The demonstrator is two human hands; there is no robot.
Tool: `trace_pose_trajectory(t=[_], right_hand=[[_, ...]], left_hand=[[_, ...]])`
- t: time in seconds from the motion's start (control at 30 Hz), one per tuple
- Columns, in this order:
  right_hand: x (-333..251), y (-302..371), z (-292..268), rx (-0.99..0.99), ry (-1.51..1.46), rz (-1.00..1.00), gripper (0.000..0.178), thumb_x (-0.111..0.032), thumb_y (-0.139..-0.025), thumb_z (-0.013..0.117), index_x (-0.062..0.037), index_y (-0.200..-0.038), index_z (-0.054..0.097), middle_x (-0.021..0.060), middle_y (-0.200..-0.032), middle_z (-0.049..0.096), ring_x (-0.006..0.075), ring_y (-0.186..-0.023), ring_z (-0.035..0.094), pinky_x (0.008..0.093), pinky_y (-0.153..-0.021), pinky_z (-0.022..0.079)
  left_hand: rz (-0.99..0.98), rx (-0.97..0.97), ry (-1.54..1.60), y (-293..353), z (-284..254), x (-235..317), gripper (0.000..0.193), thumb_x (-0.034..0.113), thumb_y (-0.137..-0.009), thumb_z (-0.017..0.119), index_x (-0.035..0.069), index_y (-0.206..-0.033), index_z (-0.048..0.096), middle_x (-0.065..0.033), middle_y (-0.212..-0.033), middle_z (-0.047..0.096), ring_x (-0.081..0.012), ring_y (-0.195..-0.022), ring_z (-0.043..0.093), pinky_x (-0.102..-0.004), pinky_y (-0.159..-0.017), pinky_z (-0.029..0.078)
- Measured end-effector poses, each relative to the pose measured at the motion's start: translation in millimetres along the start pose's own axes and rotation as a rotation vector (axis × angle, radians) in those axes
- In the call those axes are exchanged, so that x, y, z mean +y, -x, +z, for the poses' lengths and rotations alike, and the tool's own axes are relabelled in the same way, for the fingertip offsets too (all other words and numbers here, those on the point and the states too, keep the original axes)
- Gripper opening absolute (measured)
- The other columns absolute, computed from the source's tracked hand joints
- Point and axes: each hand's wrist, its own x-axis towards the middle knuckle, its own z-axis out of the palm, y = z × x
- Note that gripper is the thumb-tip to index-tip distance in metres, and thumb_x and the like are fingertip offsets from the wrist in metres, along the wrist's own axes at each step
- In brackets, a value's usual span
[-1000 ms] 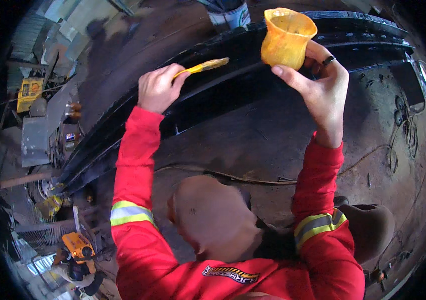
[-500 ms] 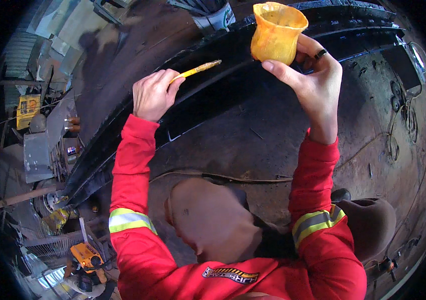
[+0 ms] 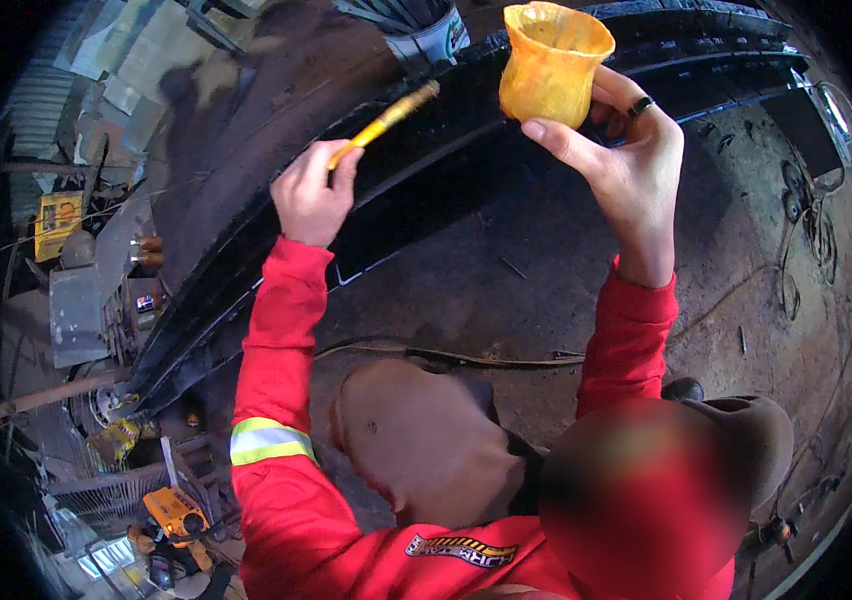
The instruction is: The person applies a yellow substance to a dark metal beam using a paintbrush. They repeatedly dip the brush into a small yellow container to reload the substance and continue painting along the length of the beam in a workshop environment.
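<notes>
A thin yellow paintbrush (image 3: 386, 122) is pinched in my left hand (image 3: 313, 195), its bristle end raised toward the upper right. My right hand (image 3: 626, 160) grips a yellow, flared cup (image 3: 552, 85) from its right side, thumb at its base. The cup stands upright and its walls are streaked with orange. Behind both hands runs a long black metal beam (image 3: 416, 165), which curves across the view from lower left to upper right. The brush tip is apart from the cup and appears in front of the beam's upper edge.
A white bucket (image 3: 428, 45) holding long dark pieces stands beyond the beam. Cables (image 3: 821, 225) lie coiled on the floor at right, and a hose (image 3: 466, 358) crosses the floor. An orange machine (image 3: 176, 512) sits at lower left, near metal scrap.
My left hand has shifted slightly right, and the brush now tilts up more steeply, its tip higher. My right hand and the cup have barely moved.
</notes>
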Motion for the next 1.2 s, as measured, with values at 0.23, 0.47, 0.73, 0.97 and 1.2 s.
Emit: trace_pose_trajectory(t=[0.23, 0.47, 0.73, 0.97, 1.2], right_hand=[[-2, 0, 1, 0.0, -0.025, 0.033, 0.063, -0.03, -0.063, 0.095, 0.0023, -0.111, 0.072, 0.0025, -0.092, 0.069, 0.0096, -0.078, 0.053, 0.0241, -0.071, 0.044], [2, 2, 14, -0.044, -0.052, 0.03, 0.064, -0.032, -0.063, 0.094, 0.0029, -0.113, 0.072, 0.0034, -0.092, 0.069, 0.0104, -0.078, 0.054, 0.0242, -0.071, 0.044], [13, 11, 23, -0.091, -0.016, 0.045, 0.063, -0.031, -0.062, 0.094, 0.002, -0.111, 0.072, 0.0048, -0.095, 0.07, 0.0134, -0.082, 0.055, 0.0278, -0.075, 0.046], [3, 13, 30, -0.216, 0.126, -0.183, 0.062, -0.016, -0.055, 0.094, -0.0072, -0.112, 0.072, 0.0103, -0.108, 0.072, 0.0258, -0.103, 0.065, 0.0364, -0.091, 0.051], [-2, 15, 45, -0.238, 0.143, -0.327, 0.065, -0.012, -0.053, 0.092, -0.0124, -0.114, 0.072, 0.0097, -0.111, 0.07, 0.0278, -0.101, 0.063, 0.038, -0.091, 0.051]], left_hand=[[-0.179, 0.002, 0.042, 17, -72, -27, 0.009, 0.007, -0.089, 0.073, 0.0, -0.094, 0.07, -0.0094, -0.081, 0.07, -0.0158, -0.075, 0.068, -0.0276, -0.07, 0.051], [-0.278, -0.18, -0.02, 24, -98, -56, 0.014, 0.013, -0.088, 0.075, 0.001, -0.09, 0.069, -0.0104, -0.078, 0.07, -0.0182, -0.072, 0.068, -0.0304, -0.068, 0.051], [-0.21, -0.179, 0.107, 22, -81, -49, 0.015, 0.013, -0.089, 0.074, 0.0, -0.088, 0.068, -0.0108, -0.076, 0.068, -0.016, -0.07, 0.067, -0.0305, -0.066, 0.049], [-0.365, -0.086, -0.021, 36, -142, -40, 0.01, 0.009, -0.088, 0.074, 0.001, -0.093, 0.071, -0.0074, -0.081, 0.069, -0.0166, -0.074, 0.065, -0.0294, -0.071, 0.05], [0.196, -0.285, -0.015, -69, -202, 84, 0.025, 0.0, -0.073, 0.082, 0.0, -0.094, 0.069, -0.0095, -0.082, 0.063, -0.0197, -0.073, 0.059, -0.0303, -0.066, 0.046]])
